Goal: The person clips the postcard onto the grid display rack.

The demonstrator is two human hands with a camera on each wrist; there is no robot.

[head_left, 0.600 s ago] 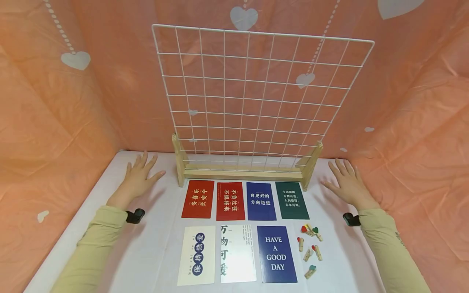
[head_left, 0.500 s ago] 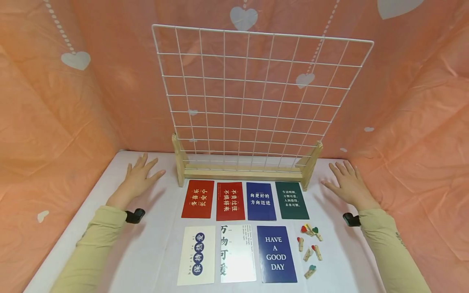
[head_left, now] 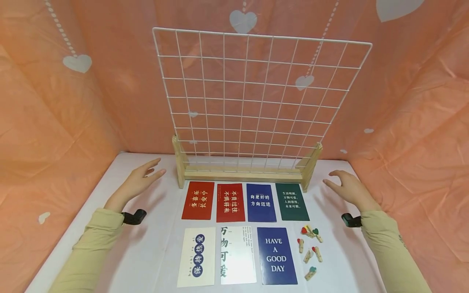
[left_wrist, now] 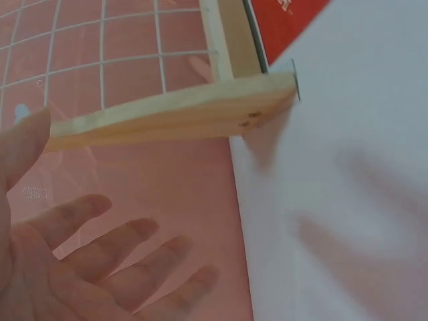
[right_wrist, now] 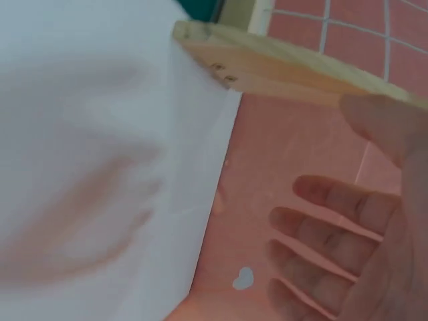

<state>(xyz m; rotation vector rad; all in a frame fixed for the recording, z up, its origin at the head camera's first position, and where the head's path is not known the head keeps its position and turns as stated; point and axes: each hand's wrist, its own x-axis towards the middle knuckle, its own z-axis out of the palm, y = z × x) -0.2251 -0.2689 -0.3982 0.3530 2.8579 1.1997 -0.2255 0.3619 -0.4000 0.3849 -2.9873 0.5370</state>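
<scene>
Both hands hovering, fingers spread and holding nothing.
The left hand (head_left: 137,183) and right hand (head_left: 349,188) are flanking the wooden stand (head_left: 242,173) of the wire grid (head_left: 256,93); cards (head_left: 242,228) and clothespins (head_left: 309,248) are lying between them.

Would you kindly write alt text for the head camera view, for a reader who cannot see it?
Two open hands, left hand and right hand, are raised just above a white table on either side of an upright white wire grid in a wooden stand. Seven printed cards lie in two rows before it, with small wooden clips to their right.
</scene>
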